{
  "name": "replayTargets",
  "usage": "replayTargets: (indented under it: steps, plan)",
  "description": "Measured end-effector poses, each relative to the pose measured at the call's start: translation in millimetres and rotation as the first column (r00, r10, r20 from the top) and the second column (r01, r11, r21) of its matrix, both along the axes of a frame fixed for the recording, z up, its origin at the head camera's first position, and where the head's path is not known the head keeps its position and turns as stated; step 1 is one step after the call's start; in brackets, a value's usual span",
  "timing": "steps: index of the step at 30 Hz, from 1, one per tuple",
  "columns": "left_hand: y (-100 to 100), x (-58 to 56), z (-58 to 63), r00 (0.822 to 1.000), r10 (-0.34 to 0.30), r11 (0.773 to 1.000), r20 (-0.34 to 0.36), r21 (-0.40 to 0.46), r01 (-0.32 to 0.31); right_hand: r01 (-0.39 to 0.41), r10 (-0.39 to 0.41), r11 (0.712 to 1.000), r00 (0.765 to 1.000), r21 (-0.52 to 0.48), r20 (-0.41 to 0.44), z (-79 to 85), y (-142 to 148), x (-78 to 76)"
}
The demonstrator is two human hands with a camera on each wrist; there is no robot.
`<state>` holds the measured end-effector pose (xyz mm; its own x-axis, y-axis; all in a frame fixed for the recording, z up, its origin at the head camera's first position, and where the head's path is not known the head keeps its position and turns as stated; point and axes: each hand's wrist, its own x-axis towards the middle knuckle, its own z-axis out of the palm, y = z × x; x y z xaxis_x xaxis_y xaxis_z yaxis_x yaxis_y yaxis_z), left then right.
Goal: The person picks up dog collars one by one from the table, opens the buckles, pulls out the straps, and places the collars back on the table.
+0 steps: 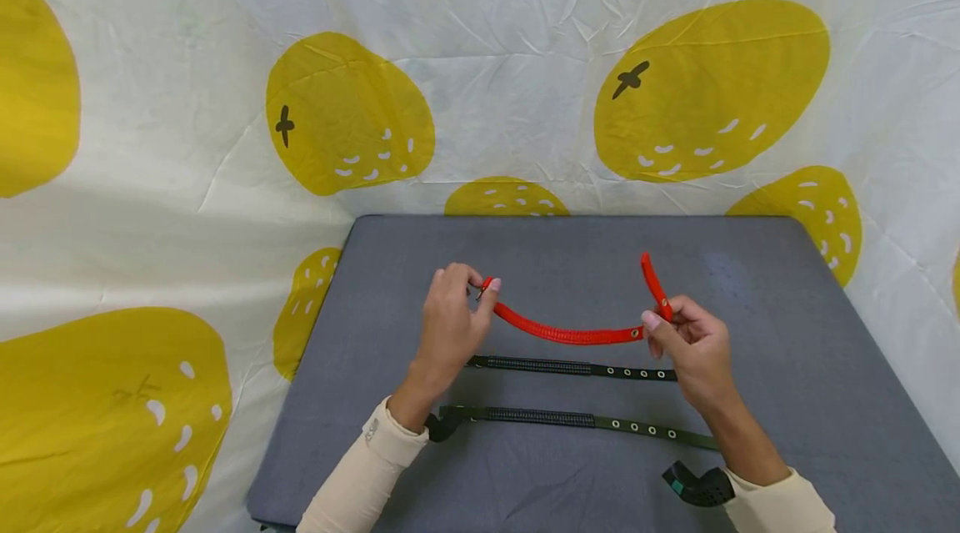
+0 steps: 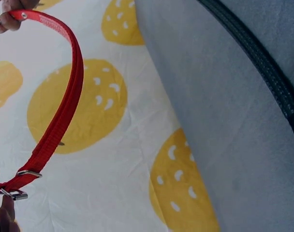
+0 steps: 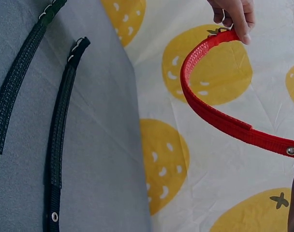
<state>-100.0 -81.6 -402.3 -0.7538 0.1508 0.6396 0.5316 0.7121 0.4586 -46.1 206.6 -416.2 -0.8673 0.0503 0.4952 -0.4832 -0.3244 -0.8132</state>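
Observation:
A red collar (image 1: 573, 337) with metal eyelets hangs in a shallow curve between my two hands, above the grey table. My left hand (image 1: 454, 320) pinches its buckle end; the metal buckle (image 2: 14, 195) shows by the fingertips in the left wrist view. My right hand (image 1: 693, 345) pinches the strap near the eyelets between thumb and fingers, and the free end sticks up past them. Below lie a black collar (image 1: 555, 365) and, nearer me, a dark green collar (image 1: 547, 417), both stretched out side by side. The right forearm and hand cover their right ends in the head view.
The grey padded table (image 1: 525, 266) meets a white cloth (image 1: 517, 124) printed with yellow fruit at its back and left edges. Black wrist devices (image 1: 699, 485) are worn under both forearms, close over the table.

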Motion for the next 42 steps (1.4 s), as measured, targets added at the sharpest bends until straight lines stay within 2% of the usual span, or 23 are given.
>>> replayTargets:
  steps: [6,13,19,22,23,28,30,33,35,39,42]
  plan:
    - [-8.6,-1.9,-0.9,0.996,-0.039,0.997,0.082,0.074,0.032,0.067,-0.067,0.997,0.997,-0.023,0.028,0.4,2.2,-1.0]
    - [-18.6,-4.9,-2.5,0.990,-0.059,0.993,0.126,0.110,0.045,0.138,-0.138,0.990,0.990,0.001,0.025,-0.1,7.3,-2.7]
    - [-28.5,-8.6,-5.2,0.983,-0.063,0.989,0.171,0.144,0.039,0.258,-0.261,0.964,0.965,0.067,0.040,-2.5,13.8,-6.0]
    - [-33.3,-10.5,-6.6,0.974,-0.054,0.988,0.219,0.155,0.020,0.330,-0.343,0.932,0.937,0.150,0.069,2.8,15.6,-5.0]
    - [-35.0,-11.1,-7.1,0.970,-0.051,0.987,0.237,0.157,0.014,0.359,-0.379,0.913,0.922,0.195,0.076,5.8,15.7,-4.2]
    - [-42.5,-12.7,-8.7,0.947,-0.057,0.981,0.317,0.193,-0.006,0.462,-0.532,0.776,0.845,0.430,0.052,18.6,16.9,0.2]
    - [-45.3,-13.2,-9.0,0.940,-0.065,0.978,0.334,0.211,-0.007,0.477,-0.562,0.736,0.826,0.480,0.041,19.2,19.0,0.4]
    - [-49.6,-13.8,-9.2,0.932,-0.077,0.974,0.353,0.227,-0.005,0.466,-0.583,0.711,0.809,0.527,0.073,17.4,23.2,0.3]
    - [-52.7,-14.2,-9.3,0.925,-0.083,0.973,0.372,0.230,-0.006,0.450,-0.594,0.705,0.797,0.549,0.109,15.5,26.3,-0.2]
    - [-59.2,-16.1,-10.6,0.904,-0.084,0.971,0.420,0.237,-0.020,0.431,-0.612,0.711,0.769,0.556,0.185,8.7,34.7,-2.6]
    - [-64.6,-18.8,-12.6,0.886,-0.088,0.970,0.455,0.241,-0.028,0.429,-0.621,0.720,0.749,0.545,0.230,-2.8,45.0,-8.2]
